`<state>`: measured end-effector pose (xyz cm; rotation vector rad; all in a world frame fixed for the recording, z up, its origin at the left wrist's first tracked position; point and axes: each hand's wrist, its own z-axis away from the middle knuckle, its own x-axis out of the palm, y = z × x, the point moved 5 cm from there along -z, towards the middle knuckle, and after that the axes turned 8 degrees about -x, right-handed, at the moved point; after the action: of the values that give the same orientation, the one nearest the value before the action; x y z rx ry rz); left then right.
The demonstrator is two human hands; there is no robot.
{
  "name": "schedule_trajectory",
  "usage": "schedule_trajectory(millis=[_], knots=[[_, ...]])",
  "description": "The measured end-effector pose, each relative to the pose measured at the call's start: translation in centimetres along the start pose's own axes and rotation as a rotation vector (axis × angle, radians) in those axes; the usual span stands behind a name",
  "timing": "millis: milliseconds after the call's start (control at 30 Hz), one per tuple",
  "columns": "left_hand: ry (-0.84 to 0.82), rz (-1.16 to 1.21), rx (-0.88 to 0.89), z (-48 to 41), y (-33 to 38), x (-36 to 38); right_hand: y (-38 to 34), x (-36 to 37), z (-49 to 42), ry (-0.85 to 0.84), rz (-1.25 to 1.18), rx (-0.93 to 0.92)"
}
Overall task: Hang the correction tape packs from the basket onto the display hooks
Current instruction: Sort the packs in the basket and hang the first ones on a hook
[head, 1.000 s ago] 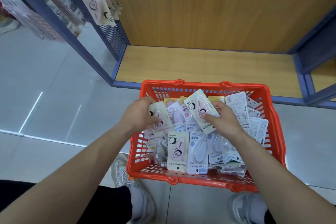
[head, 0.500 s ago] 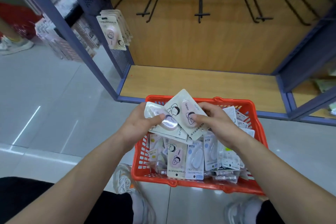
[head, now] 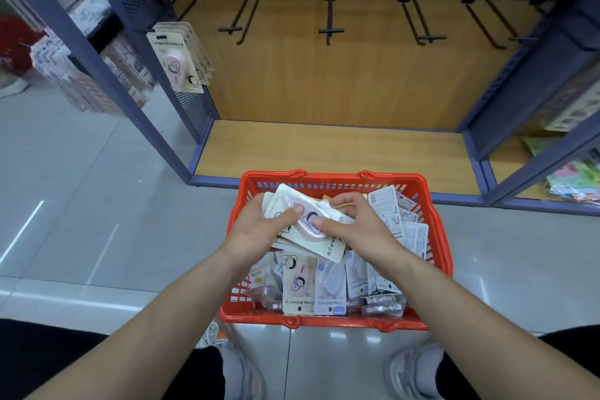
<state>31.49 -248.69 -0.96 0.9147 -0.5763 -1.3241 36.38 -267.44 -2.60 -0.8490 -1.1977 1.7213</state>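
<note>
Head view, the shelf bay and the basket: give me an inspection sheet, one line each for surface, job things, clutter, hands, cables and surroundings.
Surface: wooden shelf base; red basket on the tiled floor.
Job's things: stack of packs held over the basket; loose packs inside it; black hooks carry nothing; hung packs on left panel.
Clutter: nothing seen.
Hands: left hand and right hand both grip the stack.
Cables: nothing seen.
Surroundings: goods on neighbouring shelf at right.
</note>
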Motion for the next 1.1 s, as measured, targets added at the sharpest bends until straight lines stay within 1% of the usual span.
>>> schedule_trajectory(millis=[67, 167, 300, 400, 467, 567, 667, 767, 833, 933, 1033, 1100], knots=[[0.024, 0.031, -0.032, -0.5, -0.2, -0.3, 0.4, -0.1, 0.0, -0.005, -0.009, 0.051], [0.089, 0.052, -0.031, -1.1, -0.2, -0.8, 1.0, 0.1, 0.0, -0.063, -0.122, 0.126], [0.12, 0.07, -0.047, -1.5, -0.3, -0.9, 0.9, -0.3, -0.7, 0.013, -0.164, 0.067], [0.065, 0.051, -0.115, -1.6, -0.4, -0.8, 0.6, -0.3, -0.7, -0.044, -0.203, 0.044], [-0.01, -0.001, -0.159, -1.6, -0.5, -0.7, 0.3, -0.7, -0.5, -0.049, -0.203, 0.043], [-0.131, 0.022, -0.214, -1.2, -0.6, -0.5, -0.1, -1.2, -0.6, -0.042, -0.224, 0.053], [-0.222, -0.005, -0.217, -0.8, -0.8, 0.0, -0.6, -1.6, -0.8, 0.009, -0.232, 0.034], [-0.266, -0.04, -0.176, -0.5, -0.8, 0.5, -0.9, -1.6, -0.7, 0.054, -0.272, 0.002], [-0.262, -0.045, -0.133, -0.2, -0.5, 0.8, -1.1, -1.5, -0.7, 0.064, -0.299, -0.022], [-0.209, -0.024, -0.094, -0.1, -0.4, 0.9, -1.4, -1.2, -0.8, 0.044, -0.314, -0.042], [-0.148, 0.081, -0.102, -0.2, -0.6, 0.7, -1.5, -1.2, -1.0, 0.013, -0.331, -0.032], [-0.144, 0.133, -0.114, -0.3, -0.5, 0.7, -1.5, -1.2, -1.0, -0.005, -0.348, -0.027]])
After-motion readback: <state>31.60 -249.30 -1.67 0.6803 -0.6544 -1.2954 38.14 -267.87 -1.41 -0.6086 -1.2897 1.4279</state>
